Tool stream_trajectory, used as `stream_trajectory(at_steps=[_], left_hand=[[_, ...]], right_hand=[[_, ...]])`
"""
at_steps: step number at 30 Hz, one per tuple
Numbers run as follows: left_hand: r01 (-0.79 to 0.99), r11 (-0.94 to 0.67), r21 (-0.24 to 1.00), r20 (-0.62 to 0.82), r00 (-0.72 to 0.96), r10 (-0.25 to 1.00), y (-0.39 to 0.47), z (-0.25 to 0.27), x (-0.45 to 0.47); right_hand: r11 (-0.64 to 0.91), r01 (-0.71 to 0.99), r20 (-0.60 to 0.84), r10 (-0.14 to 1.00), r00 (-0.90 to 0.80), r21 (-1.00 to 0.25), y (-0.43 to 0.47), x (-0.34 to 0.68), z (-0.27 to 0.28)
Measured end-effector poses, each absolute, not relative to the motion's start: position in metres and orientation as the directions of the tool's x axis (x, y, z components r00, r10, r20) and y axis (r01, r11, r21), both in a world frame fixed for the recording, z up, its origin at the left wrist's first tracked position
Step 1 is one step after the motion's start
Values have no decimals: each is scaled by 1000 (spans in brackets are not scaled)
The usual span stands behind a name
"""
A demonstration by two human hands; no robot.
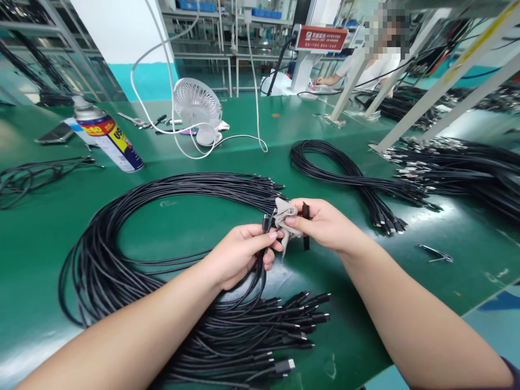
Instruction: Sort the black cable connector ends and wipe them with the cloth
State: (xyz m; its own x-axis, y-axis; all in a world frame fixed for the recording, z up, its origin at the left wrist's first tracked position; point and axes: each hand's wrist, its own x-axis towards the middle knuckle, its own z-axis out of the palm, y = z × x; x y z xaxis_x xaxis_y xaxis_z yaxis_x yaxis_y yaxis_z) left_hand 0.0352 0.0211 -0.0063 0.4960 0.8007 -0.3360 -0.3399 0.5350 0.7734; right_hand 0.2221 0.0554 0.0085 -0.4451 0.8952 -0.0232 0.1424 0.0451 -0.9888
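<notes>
My left hand (239,254) grips a few black cables just below their connector ends (266,222), which stick up between its fingers. My right hand (320,223) pinches a small grey cloth (284,214) against those connectors and also holds a short black piece (305,227) upright behind the cloth. Both hands hover over the green table (182,216). Below them lies a big loop of black cables (122,260), its plug ends (300,319) fanned out near my left forearm.
A second cable bundle (349,179) lies to the right, with more cables (459,168) under white frame legs. A spray can (108,135), a small white fan (197,108), a phone (54,134) and tweezers (436,253) rest on the table. Another person (365,65) sits at the back.
</notes>
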Motion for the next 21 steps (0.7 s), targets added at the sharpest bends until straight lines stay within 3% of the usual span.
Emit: stream_trajectory(at_steps=[7,16,21], left_hand=[[-339,524,781,-311,516,798,21,-7,33],[-343,498,796,-303,486,820,23,-5,32],[-361,490,794,-304,461,834,26,-7,30]], right_hand=[[30,141,-39,884,-466,-990,53,219,7],[-3,124,-49,927,-371,-992,54,219,2],[90,98,63,967,-247,-991,52,212,-4]])
